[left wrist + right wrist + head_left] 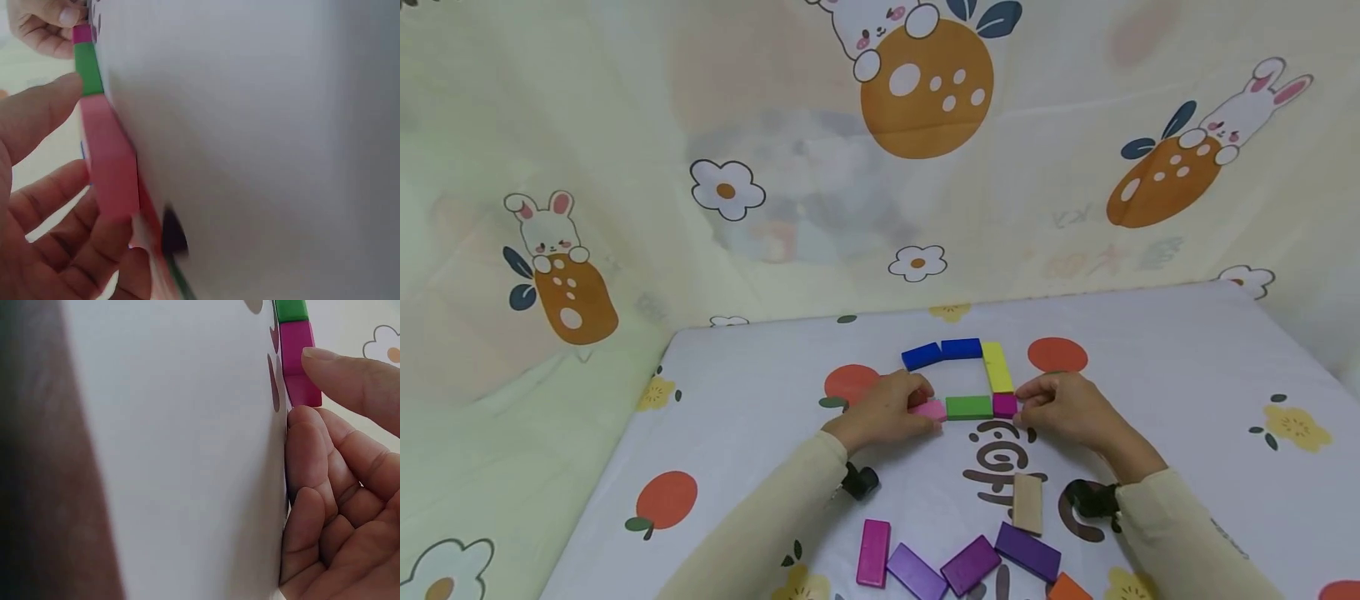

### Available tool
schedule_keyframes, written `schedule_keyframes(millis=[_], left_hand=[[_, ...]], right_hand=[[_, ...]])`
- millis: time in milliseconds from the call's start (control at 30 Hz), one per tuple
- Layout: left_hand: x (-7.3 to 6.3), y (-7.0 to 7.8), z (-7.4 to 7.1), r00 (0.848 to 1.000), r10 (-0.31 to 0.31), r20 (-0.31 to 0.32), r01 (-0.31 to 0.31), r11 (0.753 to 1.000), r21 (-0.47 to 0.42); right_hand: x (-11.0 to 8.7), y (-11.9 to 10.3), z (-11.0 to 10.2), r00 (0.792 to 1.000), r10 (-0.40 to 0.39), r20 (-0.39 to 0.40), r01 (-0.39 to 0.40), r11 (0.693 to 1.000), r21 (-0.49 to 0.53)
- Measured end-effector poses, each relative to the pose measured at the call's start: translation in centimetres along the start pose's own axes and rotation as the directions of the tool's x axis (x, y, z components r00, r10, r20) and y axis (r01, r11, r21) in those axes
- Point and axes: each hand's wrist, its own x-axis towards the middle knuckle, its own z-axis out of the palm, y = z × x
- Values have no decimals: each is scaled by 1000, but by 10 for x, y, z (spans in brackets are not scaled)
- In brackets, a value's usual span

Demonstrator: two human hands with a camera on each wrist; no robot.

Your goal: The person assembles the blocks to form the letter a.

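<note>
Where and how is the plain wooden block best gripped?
Probably pinched across its two long sides near the middle, with the right hand coming from above. The wooden block lies flat with both long sides free, while its near end sits close against the dark purple block.

No whole word can be read: the large brown lettering [1003, 457] printed on the white tablecloth [760, 392] begins just below the magenta block [1004, 406] and is partly covered by the natural-wood block [1027, 504], its strokes too broken to spell out. A small line of dark print [1228, 537] on the same cloth, beside the right sleeve [1180, 533], is too tiny to make out. On the pale hanging cloth [625, 83] behind, faint letter-like marks [1071, 217] are also illegible.
</note>
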Motion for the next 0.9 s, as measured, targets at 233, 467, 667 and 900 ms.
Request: schedule_keyframes(millis=[233,467,667,900], left_hand=[[-21,-22,-7,1000,30,-3,-30,994,-107],[-22,-25,-7,999,44,-23,-46,991,-125],[-22,-26,-6,999,38,-23,-41,988,-146],[-21,-26,-5,999,44,-25,-47,991,-129]], right_hand=[[0,-2,-1,1000,-16,5,17,1000,-16],[1,-3,0,1000,10,18,-10,1000,-7],[2,-3,-1,999,33,24,-33,999,4],[1,-3,-1,999,34,26,-34,999,11]])
